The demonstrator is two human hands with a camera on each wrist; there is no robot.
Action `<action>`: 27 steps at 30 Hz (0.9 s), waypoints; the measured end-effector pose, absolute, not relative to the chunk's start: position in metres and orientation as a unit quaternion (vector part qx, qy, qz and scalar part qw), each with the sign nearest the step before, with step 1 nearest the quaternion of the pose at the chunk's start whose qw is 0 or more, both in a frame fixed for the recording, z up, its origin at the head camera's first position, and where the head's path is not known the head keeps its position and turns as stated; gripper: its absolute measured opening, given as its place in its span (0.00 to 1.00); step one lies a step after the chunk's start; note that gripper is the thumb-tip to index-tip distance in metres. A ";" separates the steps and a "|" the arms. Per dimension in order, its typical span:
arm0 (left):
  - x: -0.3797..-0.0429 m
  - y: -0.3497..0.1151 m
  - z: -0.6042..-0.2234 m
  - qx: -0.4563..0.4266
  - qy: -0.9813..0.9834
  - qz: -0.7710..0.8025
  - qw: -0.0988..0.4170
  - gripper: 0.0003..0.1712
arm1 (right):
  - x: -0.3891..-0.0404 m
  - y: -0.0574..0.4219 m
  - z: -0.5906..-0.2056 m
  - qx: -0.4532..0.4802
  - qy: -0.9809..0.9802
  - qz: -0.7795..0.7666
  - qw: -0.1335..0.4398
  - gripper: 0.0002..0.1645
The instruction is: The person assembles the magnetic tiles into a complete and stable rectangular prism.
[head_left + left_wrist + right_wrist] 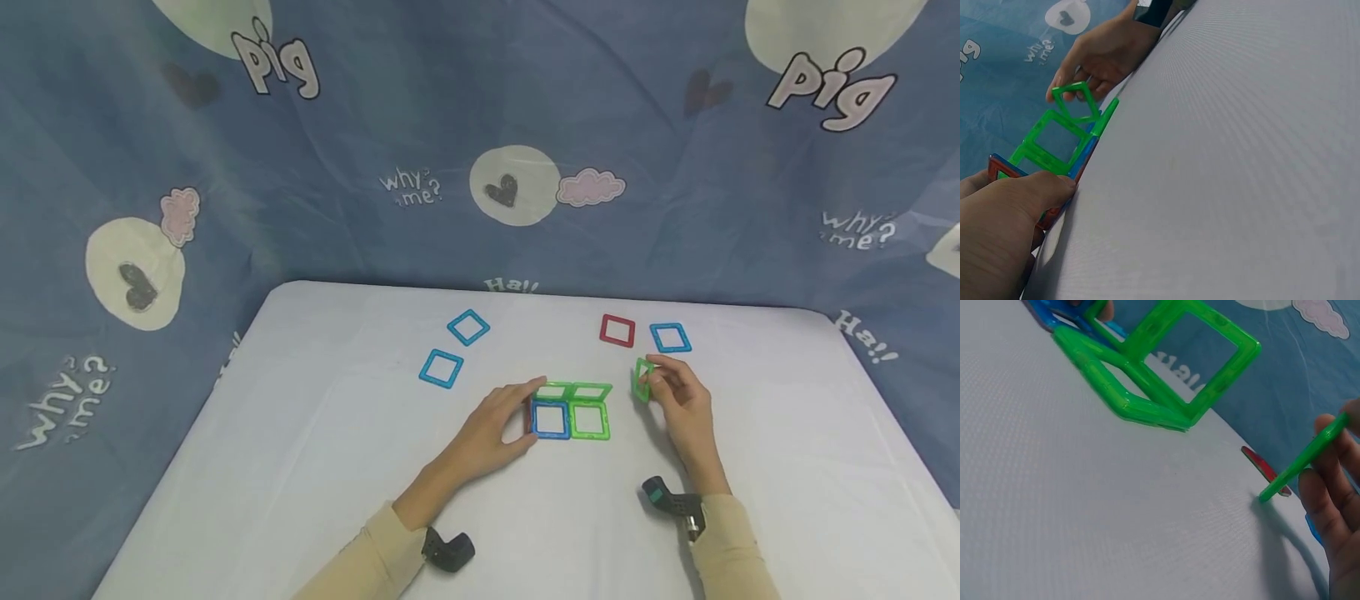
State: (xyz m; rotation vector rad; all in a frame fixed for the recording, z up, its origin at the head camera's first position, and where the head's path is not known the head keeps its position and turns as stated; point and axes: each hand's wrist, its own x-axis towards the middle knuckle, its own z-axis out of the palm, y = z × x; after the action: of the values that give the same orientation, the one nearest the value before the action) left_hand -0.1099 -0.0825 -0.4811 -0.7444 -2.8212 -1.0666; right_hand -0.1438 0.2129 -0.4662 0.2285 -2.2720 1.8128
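A blue magnetic tile (551,437) and a green magnetic tile (590,437) lie flat side by side on the white table. Along their far edge two more green tiles (1225,387) stand up, joined to them. At the left end a red tile (1047,217) stands on edge; my left hand (487,437) spans it, thumb at the near end and fingers at the far end. To the right, apart from the structure, my right hand (682,408) pinches a single green tile (1304,461), held nearly upright with its lower corner close to the table.
Two loose blue tiles (435,382) lie behind and left of the structure. A loose red tile (617,344) and another blue tile (671,349) lie at the back right. A patterned blue cloth (420,242) hangs behind the table (315,350).
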 end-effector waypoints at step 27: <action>-0.110 -0.082 -0.482 -0.242 -0.906 -0.345 0.018 0.48 | -0.144 0.219 -0.475 0.102 -0.766 0.630 0.082 0.15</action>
State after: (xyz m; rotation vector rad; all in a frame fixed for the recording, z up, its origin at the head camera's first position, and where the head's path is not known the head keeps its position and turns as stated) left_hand -0.1100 -0.0823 -0.4821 -0.7522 -2.8152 -1.0726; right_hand -0.1445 0.2190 -0.4747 0.3049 -2.2864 1.8814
